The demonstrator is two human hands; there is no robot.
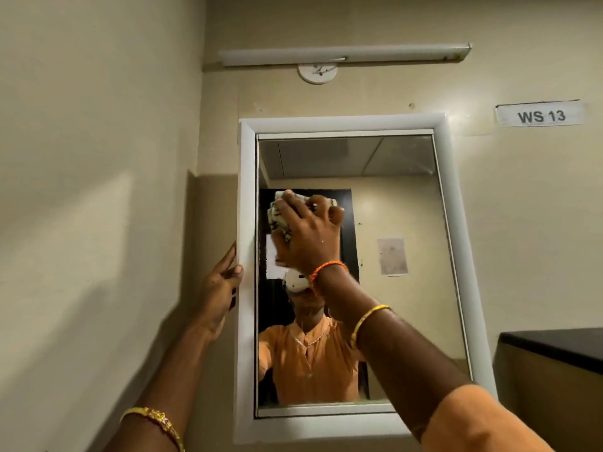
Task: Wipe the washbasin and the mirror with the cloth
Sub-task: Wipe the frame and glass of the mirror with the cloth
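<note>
Presently the right hand (306,233) presses a bunched, patterned cloth (277,220) flat against the glass of the mirror (408,256), in the upper-left part of the pane, fingers curled over the wad so that it cannot slip under pressure. The left hand (222,288) rests on the outer left edge of the white frame (247,197), fingers straight and thumb on the front face — probably to steady the unit against the push. The mirror hangs upright on the wall, long axis vertical, glass facing the person. The cloth wad runs roughly vertically. The washbasin is out of view.
</note>
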